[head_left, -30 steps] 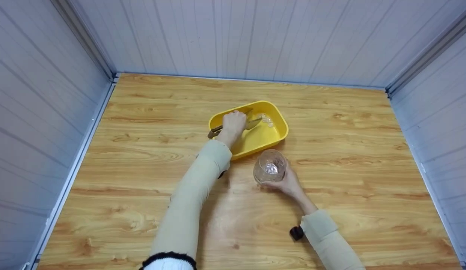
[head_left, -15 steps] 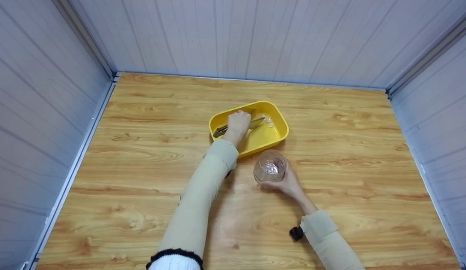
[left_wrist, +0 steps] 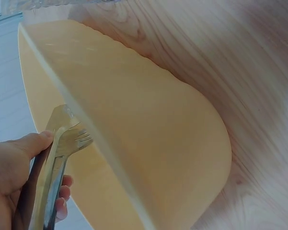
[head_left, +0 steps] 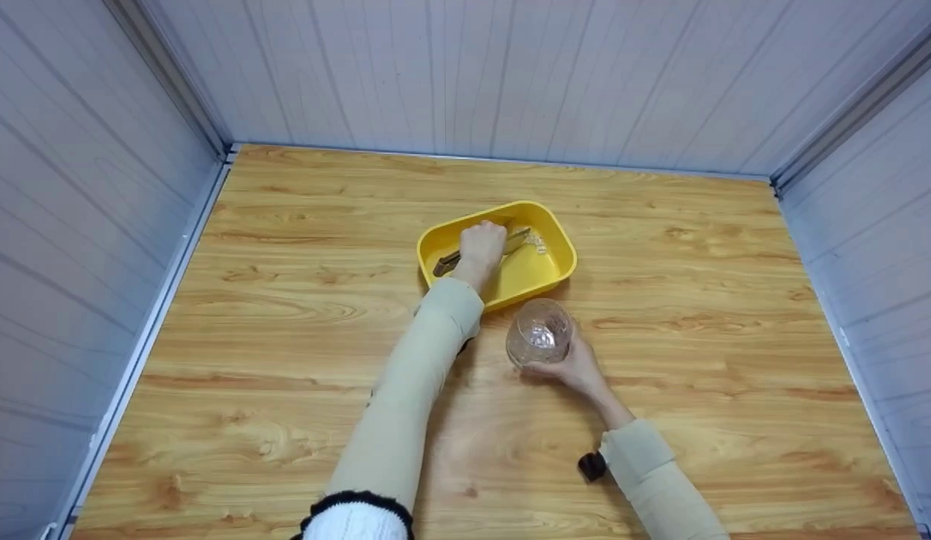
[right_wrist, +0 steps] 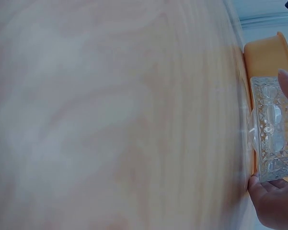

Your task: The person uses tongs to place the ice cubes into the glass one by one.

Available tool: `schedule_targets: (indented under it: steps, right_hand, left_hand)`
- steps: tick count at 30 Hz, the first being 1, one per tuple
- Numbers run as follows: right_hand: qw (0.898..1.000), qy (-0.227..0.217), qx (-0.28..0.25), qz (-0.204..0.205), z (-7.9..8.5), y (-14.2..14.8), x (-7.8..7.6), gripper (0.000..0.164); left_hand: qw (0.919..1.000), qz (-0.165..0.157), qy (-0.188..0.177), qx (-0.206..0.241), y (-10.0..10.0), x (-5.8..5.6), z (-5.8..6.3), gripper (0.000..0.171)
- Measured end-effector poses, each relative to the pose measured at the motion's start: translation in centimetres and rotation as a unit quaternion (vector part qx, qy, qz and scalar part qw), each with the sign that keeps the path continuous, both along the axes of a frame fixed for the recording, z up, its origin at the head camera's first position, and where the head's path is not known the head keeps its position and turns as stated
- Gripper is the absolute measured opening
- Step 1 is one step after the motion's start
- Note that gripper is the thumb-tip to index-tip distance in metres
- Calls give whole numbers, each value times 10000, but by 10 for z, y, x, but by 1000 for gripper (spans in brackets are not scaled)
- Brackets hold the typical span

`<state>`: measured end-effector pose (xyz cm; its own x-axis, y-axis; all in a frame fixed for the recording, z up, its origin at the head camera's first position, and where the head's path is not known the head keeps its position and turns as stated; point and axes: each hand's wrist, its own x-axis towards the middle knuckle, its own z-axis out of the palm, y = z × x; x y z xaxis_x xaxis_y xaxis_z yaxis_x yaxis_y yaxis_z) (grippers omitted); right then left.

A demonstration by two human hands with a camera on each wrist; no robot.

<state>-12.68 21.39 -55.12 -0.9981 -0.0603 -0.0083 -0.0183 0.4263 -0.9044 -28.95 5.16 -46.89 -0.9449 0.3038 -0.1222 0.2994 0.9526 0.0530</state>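
Observation:
Inside the yellow bin [head_left: 524,281], my left hand [head_left: 482,244] grips metal serving tongs [head_left: 519,238]. In the left wrist view the tongs [left_wrist: 51,179] have one fork-like tip and one flat, broad tip, with the thumb on one arm and fingers curled round the other. Their tips reach toward several small clear cubes [head_left: 539,245] at the bin's right end. My right hand [head_left: 576,369] holds a clear glass [head_left: 540,334] just in front of the bin. The right wrist view shows the glass [right_wrist: 273,129] with a patterned, cut-looking wall, thumb and fingers on opposite sides.
A wood-grain tabletop [head_left: 285,360] lies under everything. Pale panel walls [head_left: 465,75] close it in at the back and on both sides. A small black object [head_left: 593,466] sits at the right sleeve's cuff.
My left hand and the tongs have moved a little right and deeper into the bin, toward the clear cubes. The right hand and the glass have stayed in place.

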Motion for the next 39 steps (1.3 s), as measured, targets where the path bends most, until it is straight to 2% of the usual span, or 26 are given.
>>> schedule_targets:
  steps: [12, 20, 22, 26, 29, 33, 39]
  right_hand:
    - [10000, 9, 8, 4, 1, 0, 0, 104]
    - [9998, 67, -168, 55, 25, -8, 7, 97]
    - [9999, 80, -59, 48, 23, -7, 7, 96]
    - [9997, 150, 166, 23, 8, -2, 2, 95]
    - [9997, 213, 114, 25, 0, 1, 1, 97]
    - [9998, 180, -40, 34, -1, 1, 0, 100]
    - [9998, -26, -198, 58, 32, -9, 9, 100]
  left_hand:
    - [9999, 88, -53, 110, 8, -2, -3, 32]
    - [9998, 77, -6, 209, 7, -2, -4, 31]
    - [9998, 57, -12, 214, 7, -2, -4, 31]
    - [9998, 2, -44, 195, 7, -2, -4, 31]
    - [9998, -49, -35, 203, 7, -2, -4, 31]
    - [9997, -68, 30, 230, 6, -3, -4, 30]
    - [9995, -150, 52, 290, 3, -3, -4, 30]
